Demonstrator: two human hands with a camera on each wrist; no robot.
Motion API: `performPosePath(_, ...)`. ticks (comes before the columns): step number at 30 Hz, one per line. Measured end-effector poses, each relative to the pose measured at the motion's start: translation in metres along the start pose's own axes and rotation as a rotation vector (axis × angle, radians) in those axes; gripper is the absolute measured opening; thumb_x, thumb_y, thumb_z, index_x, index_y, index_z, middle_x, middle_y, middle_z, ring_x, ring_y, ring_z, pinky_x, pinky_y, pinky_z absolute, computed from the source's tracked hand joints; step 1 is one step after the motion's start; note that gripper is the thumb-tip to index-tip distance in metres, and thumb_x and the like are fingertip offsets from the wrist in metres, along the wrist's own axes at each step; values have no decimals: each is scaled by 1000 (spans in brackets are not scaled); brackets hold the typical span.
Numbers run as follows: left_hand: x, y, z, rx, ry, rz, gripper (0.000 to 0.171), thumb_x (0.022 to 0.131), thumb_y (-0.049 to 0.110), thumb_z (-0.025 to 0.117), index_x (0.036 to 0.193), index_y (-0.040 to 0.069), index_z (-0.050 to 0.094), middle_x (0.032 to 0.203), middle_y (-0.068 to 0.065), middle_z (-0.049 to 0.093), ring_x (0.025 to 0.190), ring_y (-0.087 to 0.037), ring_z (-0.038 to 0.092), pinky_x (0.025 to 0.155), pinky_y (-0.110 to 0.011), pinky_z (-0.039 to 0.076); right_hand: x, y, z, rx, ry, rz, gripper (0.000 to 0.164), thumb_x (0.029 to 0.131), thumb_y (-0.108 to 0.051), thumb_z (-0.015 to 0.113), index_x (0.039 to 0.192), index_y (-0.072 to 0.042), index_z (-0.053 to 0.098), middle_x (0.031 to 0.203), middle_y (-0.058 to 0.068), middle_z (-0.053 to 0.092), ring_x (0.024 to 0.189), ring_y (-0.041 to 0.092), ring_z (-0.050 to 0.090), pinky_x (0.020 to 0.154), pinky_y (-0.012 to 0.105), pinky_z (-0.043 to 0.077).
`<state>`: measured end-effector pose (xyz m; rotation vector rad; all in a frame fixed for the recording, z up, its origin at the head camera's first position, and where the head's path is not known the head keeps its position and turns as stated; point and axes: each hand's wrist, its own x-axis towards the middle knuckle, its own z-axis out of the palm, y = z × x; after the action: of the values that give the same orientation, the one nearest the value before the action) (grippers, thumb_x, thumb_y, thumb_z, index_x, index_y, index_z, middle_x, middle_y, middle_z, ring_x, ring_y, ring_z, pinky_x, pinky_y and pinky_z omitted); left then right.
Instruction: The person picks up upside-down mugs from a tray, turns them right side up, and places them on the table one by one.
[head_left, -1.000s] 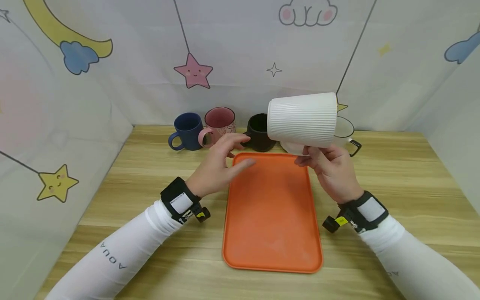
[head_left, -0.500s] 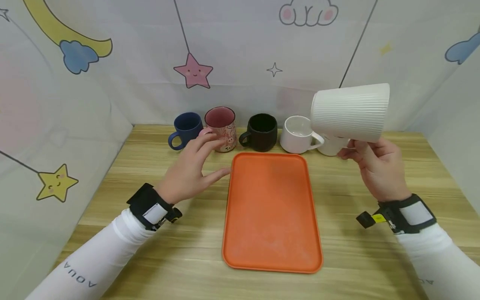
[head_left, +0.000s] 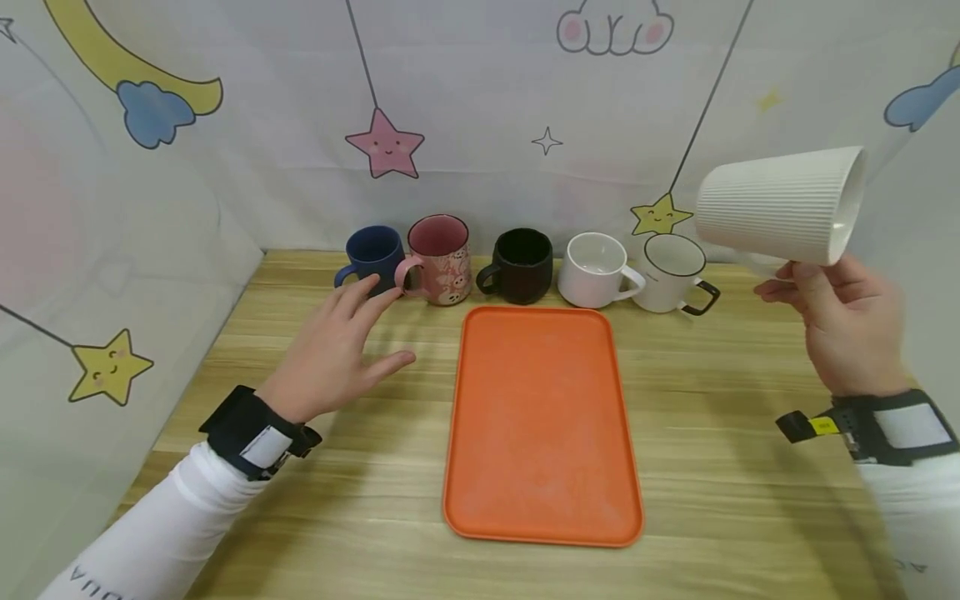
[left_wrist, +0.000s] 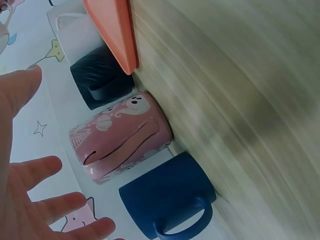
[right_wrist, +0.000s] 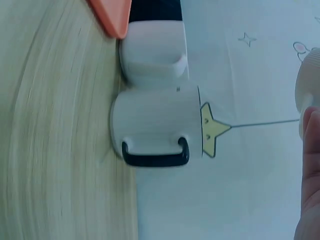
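My right hand grips a white ribbed mug by its handle, high above the table's right side. The mug lies on its side in the air, its mouth turned right; the fingers hide most of the handle. My left hand hovers over the left of the table with spread fingers and holds nothing. Nearest to it are a blue mug and a pink patterned mug. In the left wrist view, both the blue mug and the pink mug stand beyond the fingers.
Along the back of the wooden table, a black mug, a white mug and a white mug with a black handle continue the row. An orange tray lies mid-table. A printed cloth hangs behind.
My right hand has carried the ribbed mug to the right and slightly up, uncovering the white mugs behind it. My left hand has moved left, away from above the tray.
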<state>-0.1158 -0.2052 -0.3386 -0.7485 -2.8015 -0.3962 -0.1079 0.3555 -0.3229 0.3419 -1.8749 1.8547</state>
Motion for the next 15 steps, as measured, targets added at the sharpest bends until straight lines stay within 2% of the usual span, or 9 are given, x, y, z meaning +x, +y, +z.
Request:
performPosePath(2,-2,-2,0,20,1,1,86,93,55,78,158,8,48,163,-26,37,143,-53,40,116,-72,33,1,0,-5,-30,27,3,31,105,-1,62,131,17,65,100,12,68,86,19,74,82,21,61)
performPosePath(9,-9,-9,6,62,1,-8,87,92,57,79,157,7,49,163,-27,36,145,-55,36,116,-74,32,5,2,-21,-345,113,21,32,106,-13,65,132,4,71,99,7,70,83,13,74,79,16,59)
performPosePath(15,-15,-12,10,98,-26,-36,90,92,60,76,160,10,46,167,-26,32,147,-57,32,114,-76,31,8,7,-35,-487,159,47,33,107,-18,64,134,-1,72,100,0,71,80,5,73,78,13,58)
